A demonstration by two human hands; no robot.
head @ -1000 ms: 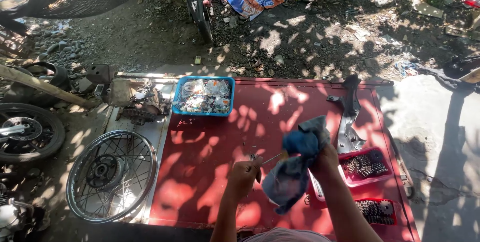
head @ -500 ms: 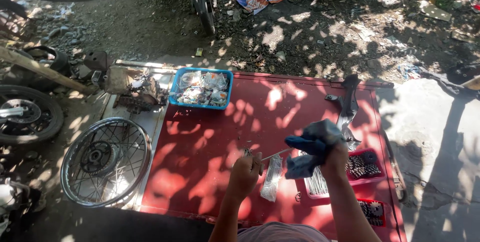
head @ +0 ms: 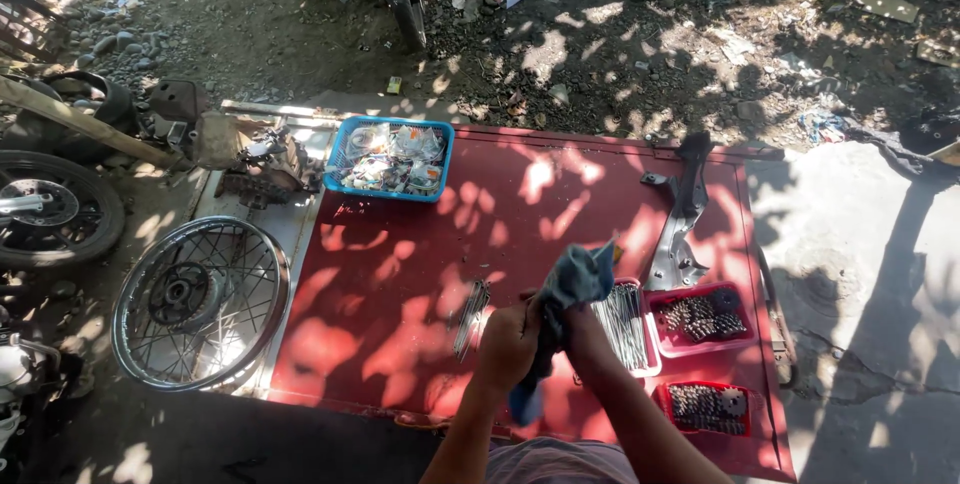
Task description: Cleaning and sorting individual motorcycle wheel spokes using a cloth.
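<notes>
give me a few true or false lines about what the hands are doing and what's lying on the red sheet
1. Both hands are closed around a blue cloth. True: the left hand and right hand meet on it.
2. The blue basket sits at the near edge by the person. False: it is at the far left corner of the red sheet.
3. A spoked wheel lies on the ground left of the sheet. True.
4. The red trays of small metal parts are left of the hands. False: they are to the right.
5. A loose bundle of thin metal rods lies just left of the hands. True.
</notes>
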